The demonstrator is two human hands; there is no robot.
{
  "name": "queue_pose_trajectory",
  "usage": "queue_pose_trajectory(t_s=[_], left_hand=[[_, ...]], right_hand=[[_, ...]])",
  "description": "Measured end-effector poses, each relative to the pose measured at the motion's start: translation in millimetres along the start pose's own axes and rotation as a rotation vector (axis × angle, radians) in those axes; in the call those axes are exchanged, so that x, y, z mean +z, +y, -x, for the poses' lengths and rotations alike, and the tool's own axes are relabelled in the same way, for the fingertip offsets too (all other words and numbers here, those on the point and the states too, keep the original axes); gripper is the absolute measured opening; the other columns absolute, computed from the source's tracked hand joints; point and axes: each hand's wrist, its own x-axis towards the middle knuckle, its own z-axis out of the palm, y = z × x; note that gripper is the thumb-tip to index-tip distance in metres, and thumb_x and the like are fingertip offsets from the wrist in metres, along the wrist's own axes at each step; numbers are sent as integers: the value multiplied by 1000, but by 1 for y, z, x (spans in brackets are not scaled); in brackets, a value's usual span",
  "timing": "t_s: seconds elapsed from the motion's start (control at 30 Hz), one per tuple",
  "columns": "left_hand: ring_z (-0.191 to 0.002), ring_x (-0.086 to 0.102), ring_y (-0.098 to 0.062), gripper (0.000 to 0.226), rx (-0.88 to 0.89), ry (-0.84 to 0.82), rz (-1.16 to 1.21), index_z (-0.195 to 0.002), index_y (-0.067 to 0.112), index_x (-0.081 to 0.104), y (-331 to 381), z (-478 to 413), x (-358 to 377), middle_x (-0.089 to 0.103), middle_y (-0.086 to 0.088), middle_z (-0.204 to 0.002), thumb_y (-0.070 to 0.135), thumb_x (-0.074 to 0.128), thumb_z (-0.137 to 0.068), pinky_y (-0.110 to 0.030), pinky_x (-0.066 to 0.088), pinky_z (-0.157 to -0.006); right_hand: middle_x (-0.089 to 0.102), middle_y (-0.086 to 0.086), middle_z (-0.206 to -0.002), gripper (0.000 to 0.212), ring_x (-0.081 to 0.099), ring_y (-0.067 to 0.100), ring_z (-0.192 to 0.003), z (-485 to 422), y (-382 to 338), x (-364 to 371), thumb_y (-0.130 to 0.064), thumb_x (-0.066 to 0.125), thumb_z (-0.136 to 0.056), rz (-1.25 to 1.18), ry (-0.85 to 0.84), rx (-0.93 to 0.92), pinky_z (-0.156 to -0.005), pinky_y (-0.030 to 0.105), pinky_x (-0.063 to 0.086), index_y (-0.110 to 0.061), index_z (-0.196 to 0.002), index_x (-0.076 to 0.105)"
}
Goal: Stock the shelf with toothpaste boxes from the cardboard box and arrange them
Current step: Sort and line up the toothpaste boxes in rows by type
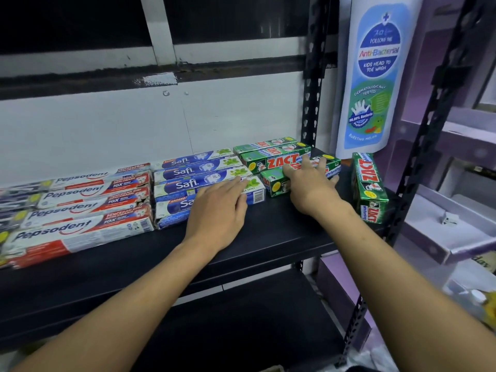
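Toothpaste boxes lie in rows on the black shelf (268, 232): red-and-white Pepsodent boxes (80, 210) on the left, blue Safi boxes (188, 173) in the middle, green Zact boxes (268, 157) at the right back. My left hand (217, 208) rests flat, fingers straight, on the front Safi box (171, 210). My right hand (311, 183) lies over the front Zact box (276, 183), fingers spread across its top and thumb at its right end. Another Zact box (369, 186) lies turned lengthwise near the shelf's right edge. The cardboard box is out of sight.
Black perforated uprights (312, 84) frame the shelf at the right. A large blue-and-white wash bottle display (373, 76) hangs behind the right end. Purple cardboard trays (456, 232) stand further right. A lower black shelf (241, 318) lies beneath.
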Motion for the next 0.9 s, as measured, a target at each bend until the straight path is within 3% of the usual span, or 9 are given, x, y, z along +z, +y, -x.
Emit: queue_pose_trajectory(t_s=[0.13, 0.23, 0.3, 0.37, 0.47, 0.53, 0.7, 0.9], left_hand=[[-136, 45, -13, 42, -12, 12, 10, -142, 28, 51, 0, 0, 0, 50, 8, -147, 35, 41, -103, -37, 29, -114], [-135, 45, -13, 40, -16, 16, 24, -141, 30, 53, 0, 1, 1, 50, 9, -146, 34, 43, -102, -37, 29, -115], [-134, 48, -14, 40, -8, 24, 27, -139, 31, 55, -1, 0, 2, 53, 8, -144, 36, 43, -101, -40, 33, -114], [-132, 50, -15, 42, -5, 30, 28, -138, 31, 57, -2, -1, 3, 55, 7, -143, 39, 41, -99, -42, 35, -113], [-133, 48, -14, 46, -9, 30, -4, -137, 32, 57, -1, 1, 3, 54, 7, -143, 43, 41, -96, -37, 29, -113], [-133, 47, -12, 46, -18, 41, -36, -137, 33, 56, -1, 1, 2, 54, 9, -143, 45, 42, -94, -36, 27, -112], [-134, 45, -10, 45, -56, 43, -23, -139, 31, 54, -1, 3, 0, 52, 12, -144, 41, 49, -95, -31, 21, -113], [-131, 48, -10, 48, -69, 22, -10, -138, 31, 56, 0, 1, 0, 53, 12, -143, 45, 43, -93, -33, 25, -112]], right_hand=[[17, 17, -158, 50, 0, 53, -144, -19, 1, 9, -8, 40, -99, -65, 38, -82, -106, 76, 16, -28, -145, 36], [44, 20, -134, 41, 28, 53, -132, -31, 4, 12, -11, 41, -96, -124, 66, -175, -106, 68, 29, -24, -135, 44], [48, 19, -124, 41, 35, 51, -125, -36, 5, 15, -13, 42, -95, -188, 77, -190, -106, 61, 33, -25, -134, 47], [45, 21, -131, 42, 27, 50, -131, -37, 7, 19, -15, 44, -97, -244, 106, -200, -107, 59, 33, -26, -137, 47], [13, 18, -160, 50, 0, 47, -146, -33, 14, 27, -20, 53, -98, -434, 218, -189, -117, 57, 20, -24, -146, 42], [5, 14, -163, 55, -4, 46, -147, -34, 18, 28, -22, 59, -94, -494, 275, -155, -117, 59, 18, -22, -147, 42], [4, 20, -162, 47, -3, 51, -145, -38, 19, 32, -28, 50, -97, -383, 236, -87, -118, 59, 10, -25, -144, 44], [21, 21, -157, 47, 7, 49, -145, -39, 17, 33, -37, 51, -98, -303, 267, -44, -117, 61, 14, -33, -144, 43]])
